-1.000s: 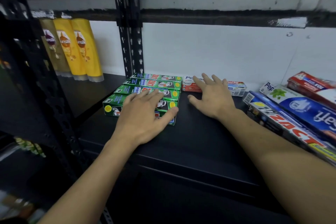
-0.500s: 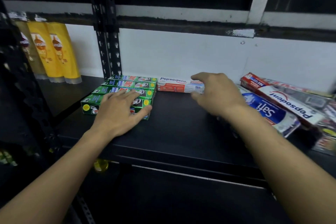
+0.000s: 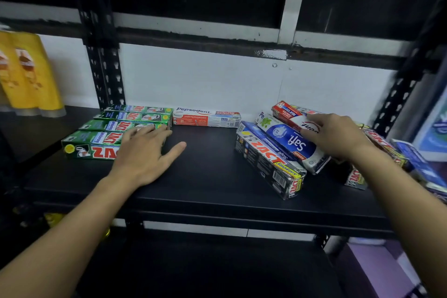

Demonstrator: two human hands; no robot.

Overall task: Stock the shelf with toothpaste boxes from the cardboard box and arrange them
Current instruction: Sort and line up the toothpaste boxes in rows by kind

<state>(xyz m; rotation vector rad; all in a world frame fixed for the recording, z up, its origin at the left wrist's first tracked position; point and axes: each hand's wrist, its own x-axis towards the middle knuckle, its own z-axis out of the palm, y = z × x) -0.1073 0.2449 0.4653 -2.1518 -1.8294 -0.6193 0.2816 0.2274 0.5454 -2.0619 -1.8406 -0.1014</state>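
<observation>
Left hand (image 3: 145, 152) lies flat, fingers spread, on glossy green boxes (image 3: 92, 150). Right hand (image 3: 336, 138) curls its fingers over a rectangular red box (image 3: 286, 110) on the matte black shelf (image 3: 210, 176).

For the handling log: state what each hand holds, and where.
Left hand holds nothing, flat on the green boxes. Right hand: fingers touch the red box at its near end; grip unclear.

It looks like a shop aisle or its stockroom. A black shelf board (image 3: 208, 176) sits on slotted steel uprights (image 3: 106, 75). Green Zact toothpaste boxes (image 3: 125, 117) lie in a neat row beside a Pepsodent box (image 3: 205, 117), with a loose heap of mixed toothpaste boxes (image 3: 285, 143) further right. Yellow shampoo bottles (image 3: 31, 72) line the next bay.
</observation>
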